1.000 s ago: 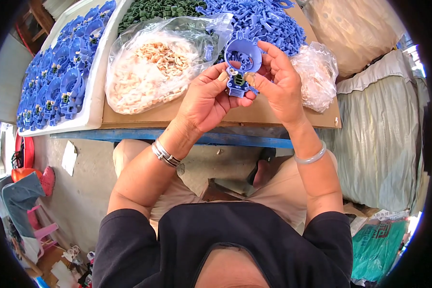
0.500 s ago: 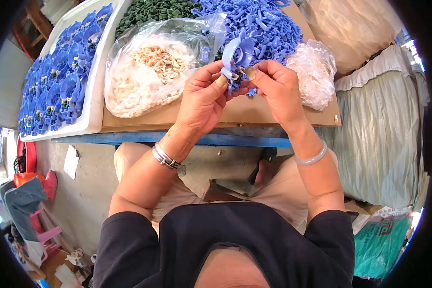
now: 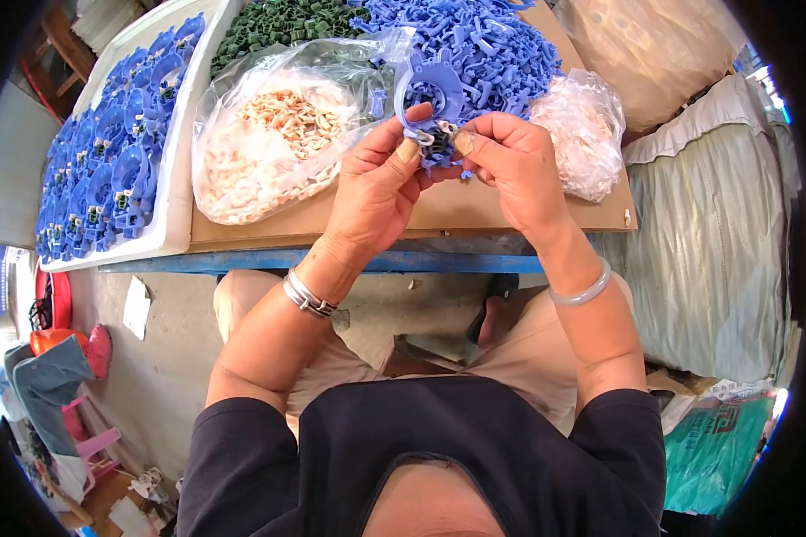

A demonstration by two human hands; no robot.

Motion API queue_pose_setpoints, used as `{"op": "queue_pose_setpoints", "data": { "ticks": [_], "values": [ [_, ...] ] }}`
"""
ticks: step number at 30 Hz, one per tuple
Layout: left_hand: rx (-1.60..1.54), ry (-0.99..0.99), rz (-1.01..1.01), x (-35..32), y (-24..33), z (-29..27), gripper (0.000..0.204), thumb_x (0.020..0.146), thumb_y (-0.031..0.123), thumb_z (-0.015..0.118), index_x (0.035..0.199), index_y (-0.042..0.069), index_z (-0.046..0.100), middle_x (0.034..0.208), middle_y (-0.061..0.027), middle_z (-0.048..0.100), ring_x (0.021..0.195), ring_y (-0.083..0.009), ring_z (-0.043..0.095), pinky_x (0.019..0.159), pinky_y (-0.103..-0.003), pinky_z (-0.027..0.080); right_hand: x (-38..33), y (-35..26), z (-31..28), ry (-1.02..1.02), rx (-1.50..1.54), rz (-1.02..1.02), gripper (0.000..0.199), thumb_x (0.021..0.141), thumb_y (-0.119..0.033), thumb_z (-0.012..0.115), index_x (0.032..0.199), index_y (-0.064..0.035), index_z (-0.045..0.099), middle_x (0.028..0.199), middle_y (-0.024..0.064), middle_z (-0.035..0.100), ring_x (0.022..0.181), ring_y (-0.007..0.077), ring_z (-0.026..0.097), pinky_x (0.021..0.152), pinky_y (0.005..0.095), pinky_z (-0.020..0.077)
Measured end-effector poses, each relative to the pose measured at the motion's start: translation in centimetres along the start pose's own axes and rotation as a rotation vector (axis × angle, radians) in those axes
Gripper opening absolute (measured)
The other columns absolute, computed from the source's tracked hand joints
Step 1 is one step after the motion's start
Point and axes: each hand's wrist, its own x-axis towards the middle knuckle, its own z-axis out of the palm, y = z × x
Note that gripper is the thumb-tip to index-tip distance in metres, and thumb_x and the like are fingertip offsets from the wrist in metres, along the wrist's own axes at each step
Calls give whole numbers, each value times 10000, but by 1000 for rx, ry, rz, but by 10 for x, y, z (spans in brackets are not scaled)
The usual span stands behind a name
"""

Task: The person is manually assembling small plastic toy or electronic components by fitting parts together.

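While the left hand grasps the stubby end of a blue, ring-shaped, moulded plastic part between thumb and fingers, the right hand pinches at that end's other side; whether its fingertips also hold a tiny loose piece cannot be told. Both hands hold the part up just right of a large, clear plastic bag of curved, cream-coloured pieces, with the ring pointing away from the person. By its look the part should be light and stiff, with smooth faces that may slip under dry fingertips, and the thin ring wall could flex or crack if squeezed across. The stubby end, where small pale and dark bits crowd together, seems the safer hold, pinched from both sides and clear of the small projections. Beneath the bag lies the brown, cardboard-covered worktop; left of the bag, a white foam tray carries similar blue assemblies. Well to the bag's right sits a smaller, crumpled clear sack. Behind the bag is a heap of dark green plastic pieces, and behind it to the right, a heap of blue plastic pieces.
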Motion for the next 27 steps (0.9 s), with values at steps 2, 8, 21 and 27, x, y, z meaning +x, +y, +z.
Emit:
{"op": "queue_pose_setpoints", "data": {
  "ticks": [2,8,21,27],
  "values": [
    [4,-71,-11,0,4,-2,339,866,86,464,1194,14,415,980,-119,565,848,-213,581,754,-355,499,-1,0,0,-14,-28,-13,80,779,-59,579,820,9,578,655,8,541,545,31,436,469,155,322],
    [-20,-138,-16,0,4,-5,441,832,135,521,1225,14,363,1050,-126,541,925,-240,559,811,-397,477,-5,-4,3,55,-295,-319,71,777,13,550,844,25,568,695,8,560,630,58,515,582,171,417],
    [-13,1,-43,-2,-1,-3,334,872,27,418,1206,29,421,1039,-77,540,905,-158,549,800,-393,494,-4,-2,6,11,-635,-732,102,730,64,553,816,18,580,698,63,555,605,122,532,532,221,435],
    [43,-71,-64,-3,-5,2,348,869,29,426,1217,32,411,1014,-62,546,895,-144,549,777,-363,507,-10,-2,6,35,-708,-678,87,712,36,568,790,-1,580,692,89,553,608,205,536,533,277,432]
  ]
}}
